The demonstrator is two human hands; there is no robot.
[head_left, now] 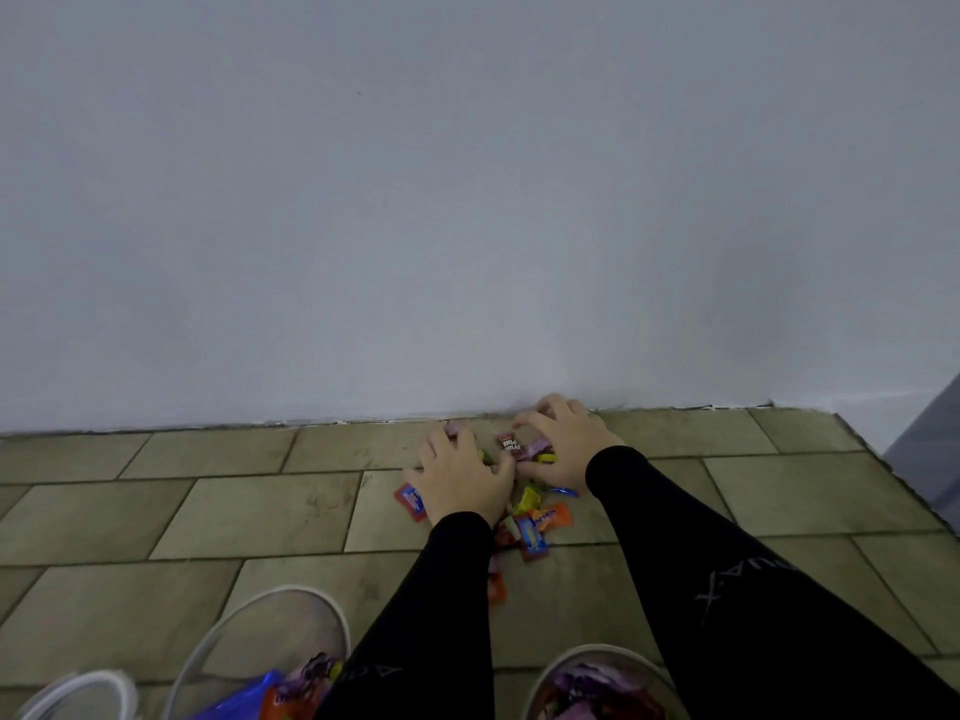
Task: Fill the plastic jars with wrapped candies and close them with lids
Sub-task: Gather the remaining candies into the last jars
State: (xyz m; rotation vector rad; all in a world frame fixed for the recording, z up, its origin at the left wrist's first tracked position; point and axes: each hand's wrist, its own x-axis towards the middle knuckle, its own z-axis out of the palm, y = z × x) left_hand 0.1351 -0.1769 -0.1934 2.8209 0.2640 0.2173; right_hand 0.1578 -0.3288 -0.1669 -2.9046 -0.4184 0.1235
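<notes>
A heap of wrapped candies (535, 522) in orange, yellow, red and blue lies on the tiled floor close to the wall. My left hand (462, 478) is spread over the heap's left side, fingers curled around several candies. My right hand (563, 449) curls over the far right side, cupping candies under its fingers. Two clear plastic jars stand at the bottom edge: one jar (270, 652) at the left with candies inside, another jar (597, 683) at the right, also holding candies. Both jars are open on top. My black sleeves cover part of each.
A third clear rim (78, 693) shows at the bottom left corner. A blue plastic bag (244, 701) lies by the left jar. The white wall (467, 200) stands just behind the candies. A grey object (930, 449) is at the far right edge.
</notes>
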